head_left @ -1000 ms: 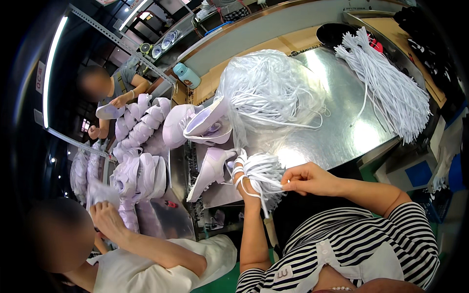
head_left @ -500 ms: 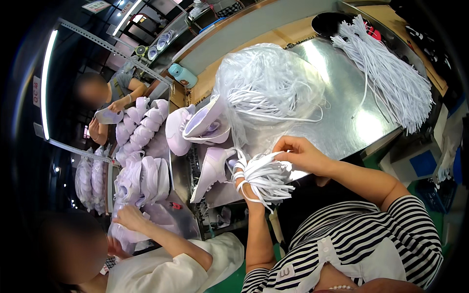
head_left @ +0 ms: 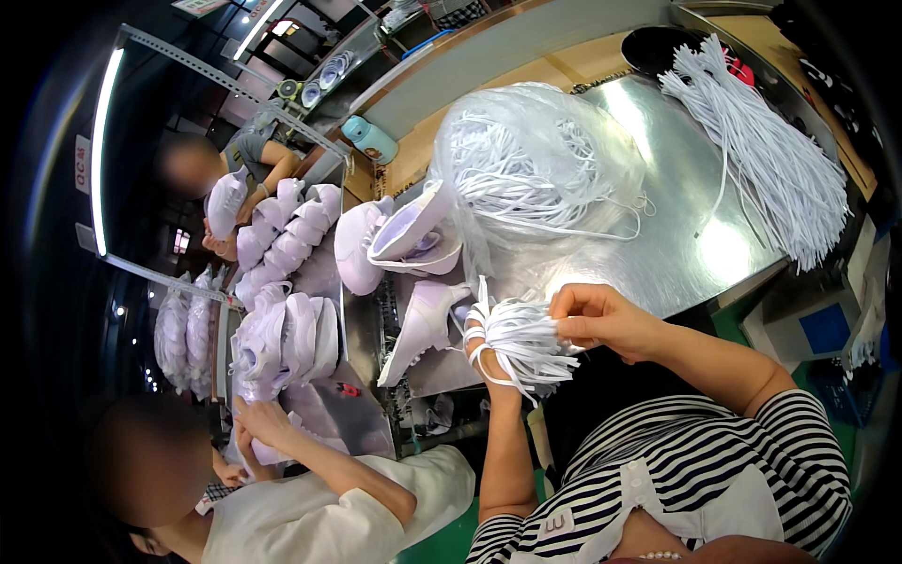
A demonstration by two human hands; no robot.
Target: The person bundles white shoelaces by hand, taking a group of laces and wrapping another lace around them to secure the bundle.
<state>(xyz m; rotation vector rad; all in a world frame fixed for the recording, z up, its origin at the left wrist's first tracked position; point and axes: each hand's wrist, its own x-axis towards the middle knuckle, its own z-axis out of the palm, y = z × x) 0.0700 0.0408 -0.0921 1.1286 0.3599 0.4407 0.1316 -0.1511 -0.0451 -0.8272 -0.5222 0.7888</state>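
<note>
Change since half a second ago: the right hand (head_left: 601,320), then lifted above the lace bundle, has come down to its right side; the bundle has barely shifted in the frame.

Surface and room: a shiny metal worktable (head_left: 676,235) fills the upper middle and right, a wooden bench edge behind it; a strip light (head_left: 99,150) runs down the dark far left.

Lower left: a co-worker in a white top (head_left: 310,517) bends over the white shoes (head_left: 282,329) stacked at centre left.
Upper left: a second person (head_left: 235,160) handles a further row of white shoes.
Centre: a white shoe (head_left: 423,324) leans toe-up at the table edge, just beside the bundle; above it a clear bag of white laces (head_left: 536,160).
Lower centre: the left hand (head_left: 484,343) is wrapped by the bundle of white laces (head_left: 521,343); fingers hidden, so its grip cannot be told.
Right of centre: the right hand pinches the bundle's lace ends, fingertips pressed together.
Upper right: a loose sheaf of white laces (head_left: 770,150) fans over the table corner.
</note>
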